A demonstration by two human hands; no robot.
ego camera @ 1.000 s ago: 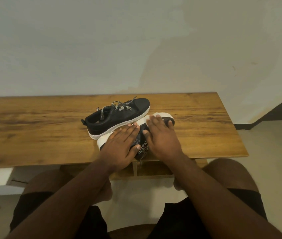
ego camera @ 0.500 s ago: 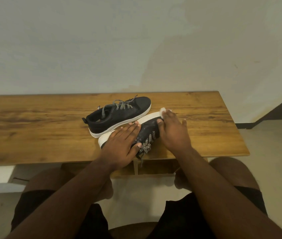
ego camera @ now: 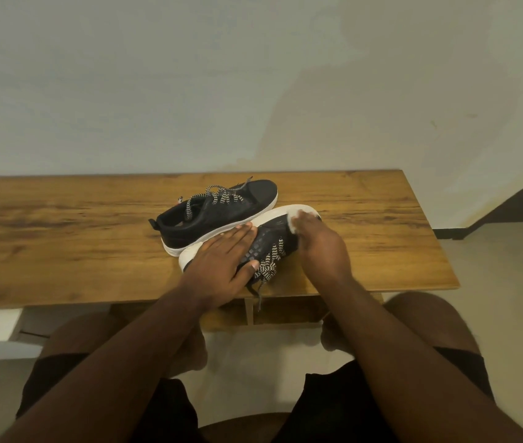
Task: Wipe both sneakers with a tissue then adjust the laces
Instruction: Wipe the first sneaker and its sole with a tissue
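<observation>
While the right hand (ego camera: 319, 247) curls its fingers around a white tissue (ego camera: 298, 219) and presses it on the toe end of the near sneaker (ego camera: 269, 238), the left hand (ego camera: 222, 263) lies flat on the heel side of that shoe with straight fingers and holds nothing. The near sneaker is tipped on its side, so its white sole faces away. Its black and white laces (ego camera: 268, 265) hang down over the front edge of the table (ego camera: 62, 238). The far sneaker (ego camera: 218, 215) stands upright just behind it, touching it, with its toe pointing right. Both shoes sit on the brown wooden table, close to the middle. The table stands against a pale wall (ego camera: 253, 75). Under the top there is a wooden shelf (ego camera: 285, 314). The floor (ego camera: 509, 282) is pale, and a dark strip (ego camera: 445, 233) runs along the bottom of the wall on the right.
</observation>
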